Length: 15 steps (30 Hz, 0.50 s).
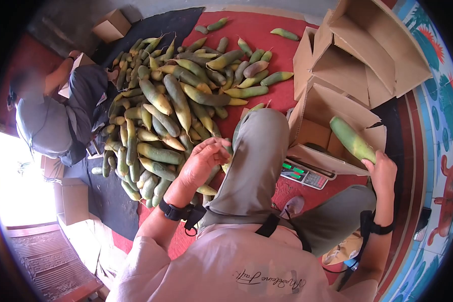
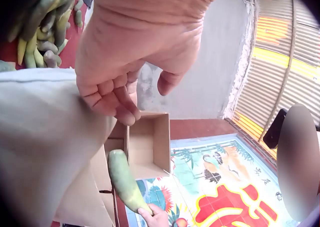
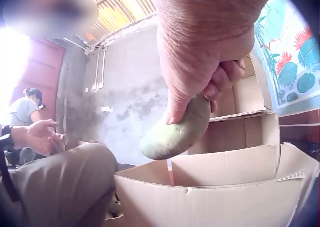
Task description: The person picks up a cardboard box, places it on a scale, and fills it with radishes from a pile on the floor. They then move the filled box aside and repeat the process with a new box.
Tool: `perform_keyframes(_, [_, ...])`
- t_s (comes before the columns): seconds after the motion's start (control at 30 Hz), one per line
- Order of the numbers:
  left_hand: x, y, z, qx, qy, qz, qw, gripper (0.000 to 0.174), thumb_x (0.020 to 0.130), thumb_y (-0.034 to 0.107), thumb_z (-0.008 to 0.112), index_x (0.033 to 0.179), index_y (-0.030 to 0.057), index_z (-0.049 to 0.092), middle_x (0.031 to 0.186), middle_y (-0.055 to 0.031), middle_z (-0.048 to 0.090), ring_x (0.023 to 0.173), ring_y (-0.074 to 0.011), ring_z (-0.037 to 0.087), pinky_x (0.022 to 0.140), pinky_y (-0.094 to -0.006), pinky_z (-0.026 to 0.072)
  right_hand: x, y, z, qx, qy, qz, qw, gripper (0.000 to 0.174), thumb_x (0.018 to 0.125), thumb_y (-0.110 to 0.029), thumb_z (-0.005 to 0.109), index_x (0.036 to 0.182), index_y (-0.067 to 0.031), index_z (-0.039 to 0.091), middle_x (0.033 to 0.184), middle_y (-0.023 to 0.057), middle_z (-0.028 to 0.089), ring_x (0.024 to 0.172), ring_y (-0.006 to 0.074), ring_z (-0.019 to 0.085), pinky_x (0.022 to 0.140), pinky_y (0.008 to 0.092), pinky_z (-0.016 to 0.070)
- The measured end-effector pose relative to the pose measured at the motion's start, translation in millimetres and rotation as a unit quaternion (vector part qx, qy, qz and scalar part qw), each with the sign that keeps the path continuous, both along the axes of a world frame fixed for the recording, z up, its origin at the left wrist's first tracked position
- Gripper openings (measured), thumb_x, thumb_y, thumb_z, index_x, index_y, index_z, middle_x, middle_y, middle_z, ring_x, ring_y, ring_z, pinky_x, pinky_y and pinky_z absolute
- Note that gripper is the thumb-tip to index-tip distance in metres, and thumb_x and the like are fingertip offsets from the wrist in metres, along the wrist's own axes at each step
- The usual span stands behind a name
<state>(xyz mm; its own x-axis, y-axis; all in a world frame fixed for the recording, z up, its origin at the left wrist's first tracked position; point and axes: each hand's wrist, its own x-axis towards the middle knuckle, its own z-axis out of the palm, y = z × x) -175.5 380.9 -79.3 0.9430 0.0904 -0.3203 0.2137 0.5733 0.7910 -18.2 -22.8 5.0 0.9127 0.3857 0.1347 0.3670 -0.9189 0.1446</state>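
Observation:
My right hand [image 1: 382, 171] grips one end of a long green radish [image 1: 351, 137] and holds it tilted over an open cardboard box [image 1: 332, 160]. In the right wrist view, the thumb presses along the side of the radish [image 3: 180, 129], with the fingers curled behind it. The box stands by a digital scale [image 1: 304, 175] with lit green displays; part of a dark green radish shows inside. Over my raised knee [image 1: 259, 151], my left hand [image 1: 204, 160] hangs with fingers loosely curled. Nothing lies in its grasp in the left wrist view [image 2: 140, 51].
A large heap of green radishes [image 1: 158, 95] covers the red and black cloths at left. More open cardboard boxes [image 1: 357, 65] are stacked beyond the scale. Another person [image 1: 55, 116] sits at the far left, near a wooden chair [image 1: 50, 261]. A painted tile wall [image 1: 433, 100] borders the right.

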Motion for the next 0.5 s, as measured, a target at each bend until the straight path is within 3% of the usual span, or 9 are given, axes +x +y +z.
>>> perform_keyframes(0.23, [-22, 20, -38, 0.032, 0.113, 0.061, 0.991, 0.02, 0.091, 0.022, 0.047, 0.095, 0.005, 0.056, 0.075, -0.0014, 0.057, 0.069, -0.0107, 0.054, 0.066, -0.0244, 0.0423, 42, -9, -51, -0.064, 0.101, -0.005, 0.993, 0.032, 0.069, -0.027, 0.071, 0.078, -0.0002, 0.056, 0.074, 0.0168, 0.06, 0.072, 0.0331, 0.059, 0.065, 0.0405, 0.046])
perform_keyframes(0.5, [-36, 32, -89, 0.087, 0.191, 0.042, 0.977, 0.021, 0.087, 0.024, 0.05, 0.093, 0.0062, 0.059, 0.078, -0.0032, 0.06, 0.069, -0.0116, 0.056, 0.065, -0.024, 0.0431, 70, 19, -88, -0.062, 0.178, -0.012, 0.982, 0.027, 0.074, -0.025, 0.067, 0.081, -0.0007, 0.058, 0.081, 0.0184, 0.061, 0.083, 0.0338, 0.059, 0.074, 0.0417, 0.0455])
